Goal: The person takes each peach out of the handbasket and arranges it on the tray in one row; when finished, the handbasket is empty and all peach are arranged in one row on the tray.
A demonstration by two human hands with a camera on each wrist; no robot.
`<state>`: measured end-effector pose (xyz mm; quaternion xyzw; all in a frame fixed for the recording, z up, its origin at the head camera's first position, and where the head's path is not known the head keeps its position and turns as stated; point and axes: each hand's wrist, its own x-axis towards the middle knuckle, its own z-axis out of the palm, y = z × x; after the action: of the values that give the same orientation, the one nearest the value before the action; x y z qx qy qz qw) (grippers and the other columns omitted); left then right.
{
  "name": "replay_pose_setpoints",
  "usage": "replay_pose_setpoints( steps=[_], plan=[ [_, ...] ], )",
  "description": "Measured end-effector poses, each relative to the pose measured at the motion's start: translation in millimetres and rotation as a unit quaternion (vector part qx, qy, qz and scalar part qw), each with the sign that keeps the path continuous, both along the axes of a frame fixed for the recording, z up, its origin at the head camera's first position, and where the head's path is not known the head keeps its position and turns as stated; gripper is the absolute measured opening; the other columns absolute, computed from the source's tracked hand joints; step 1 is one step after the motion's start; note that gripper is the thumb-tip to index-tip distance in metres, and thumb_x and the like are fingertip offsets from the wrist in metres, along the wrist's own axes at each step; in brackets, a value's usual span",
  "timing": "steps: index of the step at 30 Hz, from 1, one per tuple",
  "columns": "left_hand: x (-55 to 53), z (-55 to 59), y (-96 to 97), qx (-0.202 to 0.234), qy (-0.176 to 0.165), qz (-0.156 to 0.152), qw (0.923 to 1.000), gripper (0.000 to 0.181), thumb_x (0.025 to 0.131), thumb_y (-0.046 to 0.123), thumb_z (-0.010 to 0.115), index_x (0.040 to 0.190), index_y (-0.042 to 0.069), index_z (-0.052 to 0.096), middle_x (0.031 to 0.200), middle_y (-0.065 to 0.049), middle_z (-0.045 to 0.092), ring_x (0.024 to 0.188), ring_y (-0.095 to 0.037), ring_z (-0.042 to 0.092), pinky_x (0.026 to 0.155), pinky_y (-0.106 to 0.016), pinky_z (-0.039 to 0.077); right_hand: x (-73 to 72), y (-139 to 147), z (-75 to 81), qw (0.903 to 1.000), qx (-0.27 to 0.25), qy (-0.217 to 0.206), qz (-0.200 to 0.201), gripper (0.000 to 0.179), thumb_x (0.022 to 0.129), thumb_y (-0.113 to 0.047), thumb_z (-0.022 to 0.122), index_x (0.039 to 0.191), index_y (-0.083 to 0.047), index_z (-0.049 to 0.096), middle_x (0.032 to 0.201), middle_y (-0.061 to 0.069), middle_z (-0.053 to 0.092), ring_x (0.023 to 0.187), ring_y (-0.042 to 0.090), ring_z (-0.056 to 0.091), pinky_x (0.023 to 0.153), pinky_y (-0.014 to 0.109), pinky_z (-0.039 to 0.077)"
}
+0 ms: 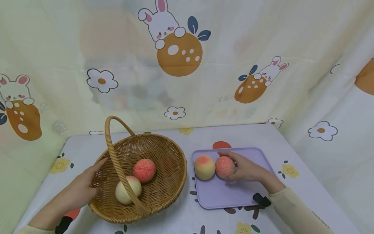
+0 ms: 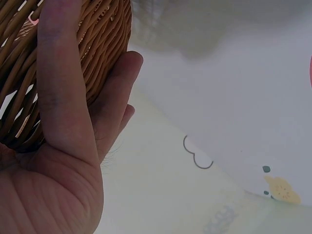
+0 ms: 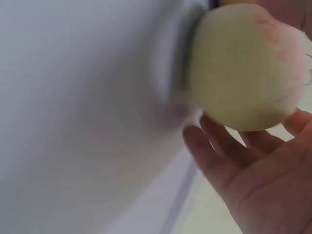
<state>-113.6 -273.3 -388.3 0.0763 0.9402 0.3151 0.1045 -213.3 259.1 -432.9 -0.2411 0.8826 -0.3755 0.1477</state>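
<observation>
A brown wicker basket (image 1: 163, 143) with an arched handle stands at the left of the table. At its left rim my left hand (image 1: 83, 187) holds the wall between thumb and fingers; the left wrist view shows the fingers (image 2: 63, 83) against the weave. Inside lie a red peach (image 1: 144, 170) and a pale peach (image 1: 128, 190), the latter partly behind the handle. On the purple tray (image 1: 222, 196), my right hand (image 1: 246, 167) grips a pinkish peach (image 1: 225, 167), whose pale side (image 3: 239, 73) shows in the right wrist view. A yellow peach (image 1: 204, 167) with a red top sits just left of it.
A patterned cloth (image 1: 287, 195) covers the table. Behind it hangs a curtain (image 1: 131, 104) printed with rabbits and flowers, which also closes off the left and right sides. A narrow strip of tablecloth separates basket and tray.
</observation>
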Motion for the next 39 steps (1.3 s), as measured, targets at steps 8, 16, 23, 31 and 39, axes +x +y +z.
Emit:
replay_pose_setpoints(
  steps=[8, 16, 23, 31, 39],
  plan=[
    [-0.9, 1.5, 0.4, -0.003, -0.012, 0.002, 0.9999, 0.093, 0.080, -0.008, 0.063, 0.160, -0.003, 0.016, 0.152, -0.042, 0.025, 0.134, -0.063, 0.029, 0.097, -0.073, 0.038, -1.2, -32, 49.4, 0.9975, -0.053, 0.044, -0.017, 0.098, 0.077, -0.029, 0.089, 0.158, -0.022, 0.034, 0.157, 0.006, 0.037, 0.141, 0.038, 0.038, 0.111, 0.063, 0.031],
    [-2.1, 0.1, 0.8, 0.005, -0.012, 0.000, 0.9999, 0.093, 0.079, -0.009, 0.063, 0.159, -0.004, 0.017, 0.152, -0.041, 0.025, 0.135, -0.062, 0.029, 0.098, -0.072, 0.037, 7.1, -96, 74.3, 0.9874, -0.130, 0.075, 0.052, 0.100, 0.076, -0.028, 0.090, 0.158, -0.027, 0.032, 0.158, -0.004, 0.034, 0.143, 0.029, 0.037, 0.113, 0.053, 0.033],
    [-2.3, 0.7, -0.3, -0.001, -0.012, 0.001, 0.9999, 0.093, 0.079, -0.009, 0.063, 0.159, -0.003, 0.016, 0.152, -0.042, 0.025, 0.135, -0.062, 0.031, 0.096, -0.071, 0.041, 14.3, -150, 75.6, 0.9765, -0.176, 0.074, 0.100, 0.098, 0.079, -0.024, 0.088, 0.159, -0.025, 0.031, 0.158, -0.010, 0.033, 0.142, 0.023, 0.039, 0.113, 0.047, 0.035],
    [-1.0, -0.8, -1.0, -0.002, 0.000, 0.001, 1.0000, 0.093, 0.079, -0.008, 0.065, 0.160, -0.002, 0.018, 0.152, -0.041, 0.028, 0.134, -0.061, 0.033, 0.095, -0.071, 0.041, 14.5, -190, 67.4, 0.9800, -0.157, 0.058, 0.107, 0.097, 0.080, -0.027, 0.087, 0.158, -0.030, 0.031, 0.156, -0.012, 0.034, 0.140, 0.015, 0.041, 0.113, 0.046, 0.036],
    [-1.2, 0.5, -0.5, -0.003, 0.002, 0.001, 1.0000, 0.092, 0.079, -0.009, 0.064, 0.160, -0.002, 0.019, 0.153, -0.040, 0.027, 0.134, -0.061, 0.033, 0.094, -0.069, 0.044, 19.7, -219, 61.3, 0.9846, -0.050, 0.087, 0.144, 0.103, 0.080, -0.036, 0.087, 0.161, -0.022, 0.024, 0.160, -0.002, 0.031, 0.143, 0.016, 0.036, 0.114, 0.042, 0.035]
  ],
)
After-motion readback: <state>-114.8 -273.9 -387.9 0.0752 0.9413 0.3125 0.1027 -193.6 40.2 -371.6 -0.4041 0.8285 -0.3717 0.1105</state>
